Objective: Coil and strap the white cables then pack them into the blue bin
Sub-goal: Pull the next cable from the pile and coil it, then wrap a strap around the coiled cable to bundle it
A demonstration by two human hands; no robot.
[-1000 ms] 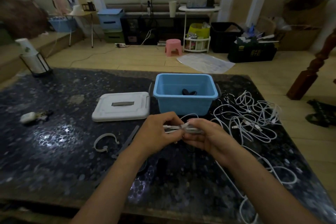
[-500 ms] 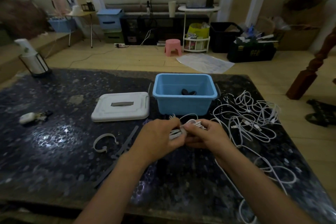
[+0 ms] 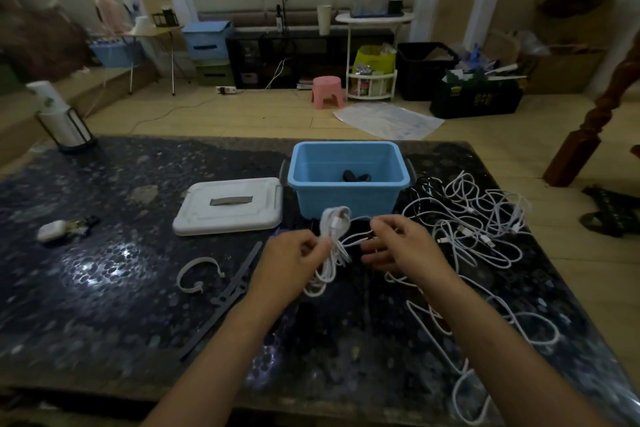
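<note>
The left hand (image 3: 294,262) pinches the coil (image 3: 332,246) just in front of the bin (image 3: 348,196); its loops hang lengthwise toward the person. The right hand (image 3: 403,246), beside it, apparently pinches the trailing strand, other fingers loose. Straps (image 3: 199,276) lie left of the bin, nearer the left hand.

I see a half-coiled white cable (image 3: 333,246) upright before the open blue bin (image 3: 348,199) — loose white cables (image 3: 478,229) tangled rightward.

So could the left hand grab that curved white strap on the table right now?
Probably not yet: the left hand is pinching the coiled white cable. The white strap lies bare on the table just left of it, nothing covering it.
</note>
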